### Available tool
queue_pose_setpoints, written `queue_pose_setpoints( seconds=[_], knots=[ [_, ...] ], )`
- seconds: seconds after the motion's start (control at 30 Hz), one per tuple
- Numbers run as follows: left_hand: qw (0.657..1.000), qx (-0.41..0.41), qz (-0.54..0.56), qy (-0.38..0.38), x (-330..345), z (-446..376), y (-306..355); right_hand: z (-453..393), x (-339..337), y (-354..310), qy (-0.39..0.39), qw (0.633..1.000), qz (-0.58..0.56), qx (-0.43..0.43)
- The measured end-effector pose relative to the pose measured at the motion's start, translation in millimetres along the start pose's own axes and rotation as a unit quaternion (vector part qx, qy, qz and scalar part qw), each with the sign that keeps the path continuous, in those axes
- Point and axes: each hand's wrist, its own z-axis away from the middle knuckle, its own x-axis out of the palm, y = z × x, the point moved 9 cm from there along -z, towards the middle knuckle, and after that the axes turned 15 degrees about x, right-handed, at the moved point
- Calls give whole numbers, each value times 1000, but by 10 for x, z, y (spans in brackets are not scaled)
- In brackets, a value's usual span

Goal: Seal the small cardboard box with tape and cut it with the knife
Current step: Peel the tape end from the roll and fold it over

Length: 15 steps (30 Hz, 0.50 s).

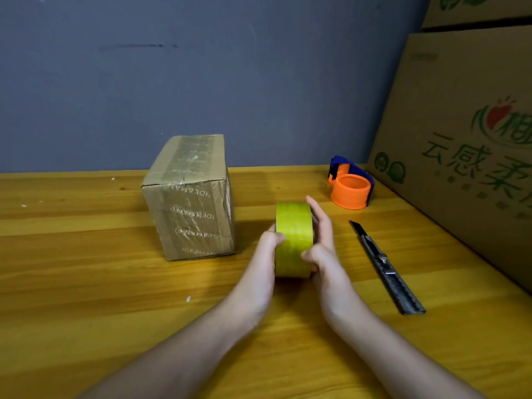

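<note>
A small cardboard box (191, 197) stands on the wooden table (86, 283), its flaps closed and clear printed tape running over its top and front. To its right I hold a yellow-green tape roll (293, 234) upright on its edge between both hands. My left hand (266, 254) grips the roll's left side, and my right hand (322, 240) presses its right side with the fingers stretched forward. A dark utility knife (385, 269) lies on the table to the right of my right hand, blade end pointing away from me.
An orange and blue tape dispenser (351, 184) sits at the back right of the table. Large printed cardboard cartons (460, 139) lean along the right edge. A grey-blue wall (230, 67) rises behind the table.
</note>
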Motion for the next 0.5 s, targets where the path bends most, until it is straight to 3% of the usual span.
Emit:
queue_pose_setpoints(
  seconds=[0.27, 0.4, 0.5],
  knots=[
    [998, -42, -33, 26, 40, -14, 132, -47, -20, -29, 13, 1000, 19, -15],
    [998, -25, -49, -19, -13, -61, 137, -123, -15, -62, 11, 999, 29, -15],
    [998, -51, -17, 36, 0, -100, 106, -88, -8, -40, 1, 1000, 9, -22]
  ],
)
